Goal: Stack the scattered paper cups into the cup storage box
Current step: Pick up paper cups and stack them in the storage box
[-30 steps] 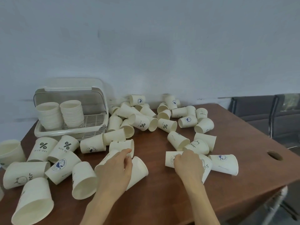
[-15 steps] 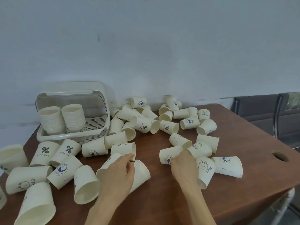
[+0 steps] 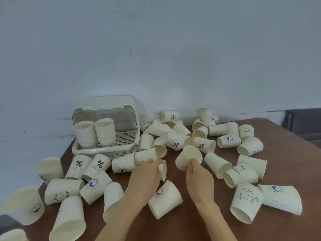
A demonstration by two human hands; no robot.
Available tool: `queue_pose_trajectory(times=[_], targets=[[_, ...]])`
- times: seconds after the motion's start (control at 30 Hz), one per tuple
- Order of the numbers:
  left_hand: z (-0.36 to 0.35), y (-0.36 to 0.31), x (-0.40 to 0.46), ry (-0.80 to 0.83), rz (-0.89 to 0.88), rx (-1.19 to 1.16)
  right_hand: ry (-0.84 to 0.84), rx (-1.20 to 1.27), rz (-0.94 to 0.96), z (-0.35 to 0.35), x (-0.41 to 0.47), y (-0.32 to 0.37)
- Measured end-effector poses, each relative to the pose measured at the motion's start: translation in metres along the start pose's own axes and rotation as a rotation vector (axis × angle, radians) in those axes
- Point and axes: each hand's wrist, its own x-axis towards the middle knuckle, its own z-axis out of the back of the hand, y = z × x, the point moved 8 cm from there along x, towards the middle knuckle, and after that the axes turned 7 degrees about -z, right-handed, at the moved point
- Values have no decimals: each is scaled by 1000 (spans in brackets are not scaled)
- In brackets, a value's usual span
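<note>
Two hands, one paper cup in each, at frame centre.

I see my right hand (image 3: 199, 178) pinching the rim of a raised cup (image 3: 188, 158), mouth tilted toward the camera; my left hand (image 3: 145, 178) curls round a sideways cup (image 3: 163, 170) just beside it. Loose cups (image 3: 246, 204) lie all around on the table (image 3: 286, 153); the storage box (image 3: 106, 126), upper left of the hands, holds two stacks (image 3: 94, 132).
</note>
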Motion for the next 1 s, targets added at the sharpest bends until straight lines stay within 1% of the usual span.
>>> queue_pose_trajectory(times=[0.1, 0.17, 0.27, 0.4, 0.63, 0.73, 0.9, 1.0], targets=[[-15, 0, 21, 179, -98, 213, 28, -14, 27, -9, 2, 2], [-24, -2, 29, 258, -143, 324, 40, -15, 40, -12, 1, 2], [-31, -8, 34, 288, -188, 448, 64, -34, 57, -14, -2, 2], [-30, -13, 37, 284, -209, 503, 87, -58, 73, -13, -4, 5], [-2, -11, 37, 175, -169, 485, 56, -92, 102, 1, -2, 16], [16, 2, 33, 106, -116, 412, 29, -76, 125, 11, 4, 26], [56, 32, 27, -73, -13, 268, -14, -57, 211, 24, 12, 63], [79, 59, 21, -175, 75, 205, -22, -41, 284, 26, 16, 97]])
